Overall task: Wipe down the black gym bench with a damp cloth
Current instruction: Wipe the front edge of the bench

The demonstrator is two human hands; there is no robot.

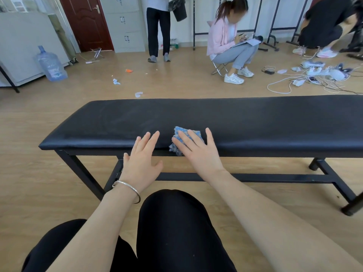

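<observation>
A long black padded gym bench (245, 118) on a black metal frame stretches across the view in front of me. A blue and white cloth (179, 134) lies on its near edge and hangs slightly over it. My right hand (198, 152) presses flat on the cloth with straight, spread fingers. My left hand (140, 161), a silver bangle on its wrist, is spread open just left of the cloth, its fingertips over the bench's near edge. The padding to the left shows faint streaks.
My black-trousered knees are below the bench. Beyond it, a person sits on a folding stool (219, 68), another stands with a black bin (179, 9), a third crouches at far right. Tangled cables (306, 77) lie right, a water jug (51, 64) left, litter scraps on the floor.
</observation>
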